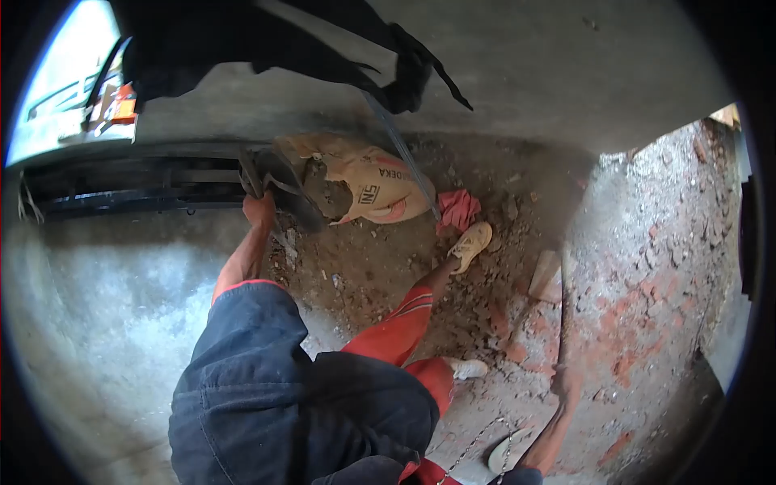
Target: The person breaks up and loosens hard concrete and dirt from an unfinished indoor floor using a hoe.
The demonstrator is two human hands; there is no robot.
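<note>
My left hand [259,210] is closed on the edge of a dark, curved, pan-like thing [295,194], whose exact kind I cannot tell. Right beside it lies a torn tan sack [384,187] with dark printing, its ragged mouth showing grey-brown material inside. Low on the right, my right hand [566,381] wraps round a long wooden handle [567,311]. The handle's far end runs up into blurred, dusty rubble [517,303]. A pale, flat block [546,276] lies just left of the handle.
Broken brick and mortar [638,283] cover the floor to the right. A pink-red cloth [458,212] lies by the sack, near my shoe [471,246]. Dark cloth [242,48] hangs across the top. A black metal frame [129,184] runs along the left.
</note>
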